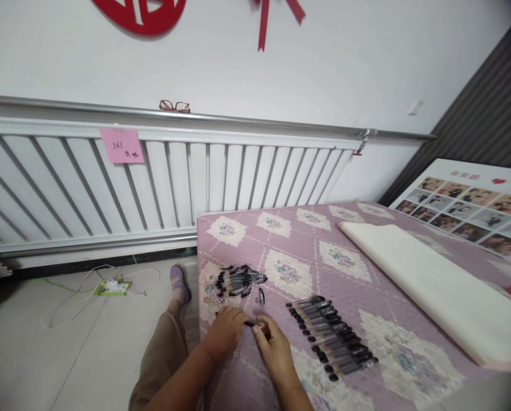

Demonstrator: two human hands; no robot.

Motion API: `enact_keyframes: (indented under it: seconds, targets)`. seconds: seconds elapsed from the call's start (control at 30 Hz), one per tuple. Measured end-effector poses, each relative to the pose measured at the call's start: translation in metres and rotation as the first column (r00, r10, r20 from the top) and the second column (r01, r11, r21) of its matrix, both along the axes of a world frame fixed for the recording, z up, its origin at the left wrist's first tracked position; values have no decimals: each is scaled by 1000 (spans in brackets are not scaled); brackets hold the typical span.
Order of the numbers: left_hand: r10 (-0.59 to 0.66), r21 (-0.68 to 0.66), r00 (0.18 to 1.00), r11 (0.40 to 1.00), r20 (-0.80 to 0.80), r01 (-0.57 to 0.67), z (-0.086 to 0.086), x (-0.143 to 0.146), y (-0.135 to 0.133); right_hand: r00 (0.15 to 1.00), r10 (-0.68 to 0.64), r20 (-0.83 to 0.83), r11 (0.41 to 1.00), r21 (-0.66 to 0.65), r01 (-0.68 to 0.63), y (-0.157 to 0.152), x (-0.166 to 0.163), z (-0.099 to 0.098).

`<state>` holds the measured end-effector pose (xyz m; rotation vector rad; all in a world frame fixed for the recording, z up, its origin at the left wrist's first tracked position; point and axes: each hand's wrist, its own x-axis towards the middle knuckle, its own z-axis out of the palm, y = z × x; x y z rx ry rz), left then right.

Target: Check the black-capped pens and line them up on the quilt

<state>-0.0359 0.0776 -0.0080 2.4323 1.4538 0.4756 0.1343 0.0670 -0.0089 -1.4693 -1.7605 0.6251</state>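
Note:
My left hand (224,332) is closed around a pen (249,324), whose dark end sticks out toward my right hand. My right hand (275,347) meets that end with thumb and fingers pinched; a small shiny bit shows there, too small to name. Beyond my hands lies a loose heap of pens and black caps (240,279) on the flowered cover. One black cap (261,297) rests apart from the heap, nearer my right hand. To the right, several capped pens (335,334) lie side by side in a slanting row.
The purple flowered bedspread (272,242) carries a rolled cream sheet (422,285) at the right. A photo board (465,208) leans behind it. A white radiator (238,174) with a pink note (122,145) runs along the wall. On the floor sits a power strip (112,287) with cords.

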Motion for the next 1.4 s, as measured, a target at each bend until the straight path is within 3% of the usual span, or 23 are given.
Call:
enact_keyframes:
  seconds: [0.17,0.77,0.97,1.13,1.4]
  targets:
    - [-8,5,1000,1000,11,8,4,0,-1,999,51,18,999,12,-51,-1,0,3]
    - [-1,-14,1000,1000,-16,1,-2,1,1,999,18,35,1000,6,-18,-2,-3,3]
    - [122,17,992,992,12,-123,2,0,1,1000,-21,21,1000,16,21,-2,-2,1]
    - [124,9,992,992,-22,-124,5,0,1,997,-58,54,998,7,58,0,-4,1]
    - [163,8,987,987,-4,-163,4,0,1,995,-59,-85,998,-31,56,-1,1,4]
